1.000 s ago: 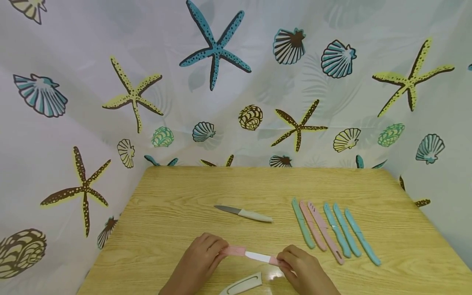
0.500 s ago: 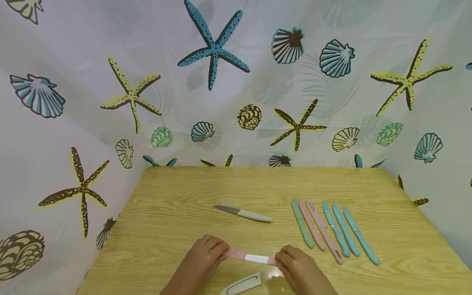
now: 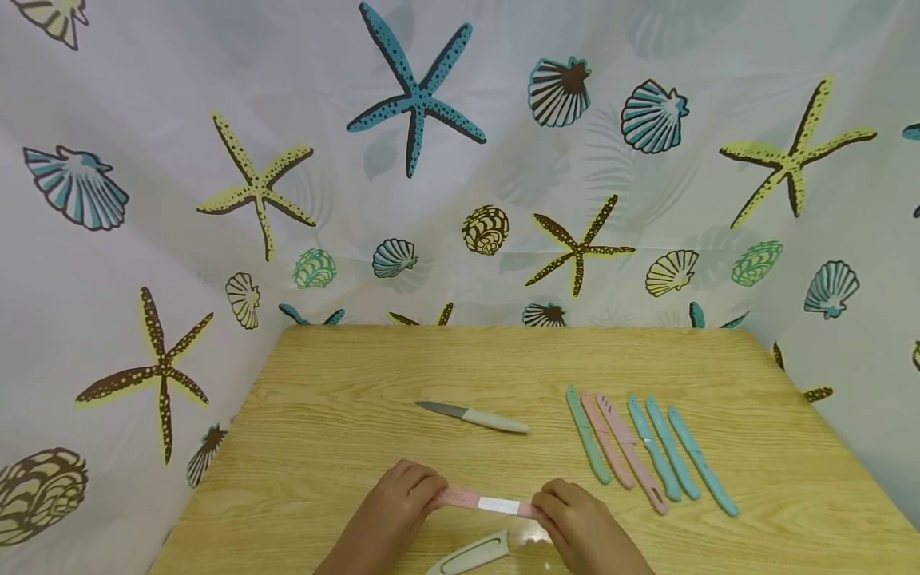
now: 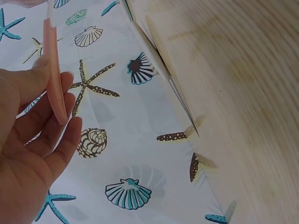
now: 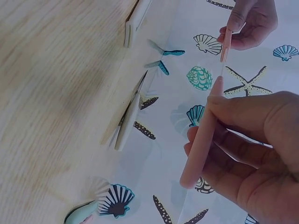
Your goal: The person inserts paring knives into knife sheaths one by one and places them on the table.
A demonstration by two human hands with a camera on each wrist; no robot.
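Note:
Over the front of the table, both hands hold a pink knife with a white blade. My left hand pinches its pink sheath between thumb and fingers, plain in the left wrist view. The pink handle is gripped by my right hand, thumb on one side and fingers on the other. A stretch of white blade shows between sheath and handle; the tip is hidden, apparently inside the sheath. Just in front lies a cream sheath. Behind, a cream-handled knife lies with its grey blade bare, pointing left.
On the right of the wooden table lie several sheathed knives in a row: a green knife, pink ones such as this larger pink knife, and blue ones such as the outermost blue knife. A shell-printed curtain encloses the table.
My right hand has shifted slightly left toward my left hand, and the visible strip of white blade looks a little shorter. The other knives lie unmoved; the head view has drifted slightly.

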